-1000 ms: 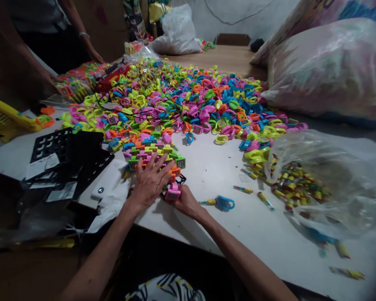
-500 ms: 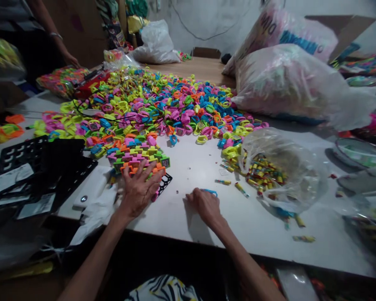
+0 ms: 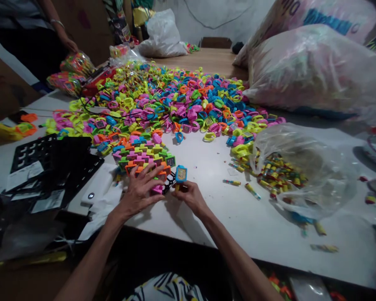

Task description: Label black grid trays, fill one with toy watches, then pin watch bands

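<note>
My right hand [image 3: 191, 197] pinches a blue toy watch [image 3: 181, 173] with a square face, held upright just above the white table. Something yellow shows below the watch, too small to make out. My left hand [image 3: 141, 188] lies with fingers spread on the near edge of tight rows of pink, orange, green and yellow toy watches [image 3: 146, 156]. These rows sit in a black plastic grid tray [image 3: 169, 182], whose bare right corner shows between my two hands. The blue watch is beside that corner.
A large heap of toy watches [image 3: 188, 100] covers the table's far half. On the right, a clear bag [image 3: 326, 171] spills small yellow candy rolls [image 3: 252, 191]. Black trays [image 3: 72, 167] lie left; big stuffed sacks [image 3: 307, 75] stand behind. Another person's hand [image 3: 68, 42] touches bagged watches.
My right hand has moved left toward the tray and raised the blue watch, face now showing. My left hand stays on the rows. The other person's hand has lifted a bag of watches.
</note>
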Tool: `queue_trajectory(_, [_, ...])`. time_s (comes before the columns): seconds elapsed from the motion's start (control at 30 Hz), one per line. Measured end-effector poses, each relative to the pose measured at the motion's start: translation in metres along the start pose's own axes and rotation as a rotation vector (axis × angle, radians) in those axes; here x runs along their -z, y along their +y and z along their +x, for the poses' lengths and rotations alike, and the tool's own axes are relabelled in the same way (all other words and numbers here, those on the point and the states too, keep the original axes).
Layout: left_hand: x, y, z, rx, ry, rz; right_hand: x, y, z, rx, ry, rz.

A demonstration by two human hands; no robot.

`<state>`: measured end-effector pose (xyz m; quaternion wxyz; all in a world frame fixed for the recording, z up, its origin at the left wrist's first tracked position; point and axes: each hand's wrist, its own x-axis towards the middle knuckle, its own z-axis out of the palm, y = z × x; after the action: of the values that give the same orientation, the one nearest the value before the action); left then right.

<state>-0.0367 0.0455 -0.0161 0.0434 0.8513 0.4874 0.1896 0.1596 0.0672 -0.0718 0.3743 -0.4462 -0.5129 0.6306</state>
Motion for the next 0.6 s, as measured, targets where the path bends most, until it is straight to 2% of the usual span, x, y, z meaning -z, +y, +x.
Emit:
queue_trajectory(0.07, [-0.001,0.0,0.0,-0.003,-0.004,0.006,-0.007,-0.001,0.01,-0.031,-0.091,0.055])
queue_trajectory(0.17, [0.0,0.0,0.0,-0.021,-0.025,0.024,-0.012,0.0,0.021,0.024,-0.128,-0.025])
queue_trajectory(0.33, [-0.001,0.002,-0.002,-0.049,0.038,0.095,-0.02,0.002,0.023,0.192,-0.196,-0.513])
queue_trajectory(0.43, [-0.005,0.009,0.004,-0.02,0.135,0.164,-0.027,0.0,0.019,0.245,-0.152,-0.793])
queue_trajectory(0.5, [-0.008,0.014,0.011,0.002,0.181,0.207,-0.021,-0.004,0.02,0.256,-0.191,-0.838])
queue_trajectory(0.6, [-0.013,0.018,0.017,0.015,0.19,0.232,0.014,-0.022,0.041,0.201,-0.405,-0.838])
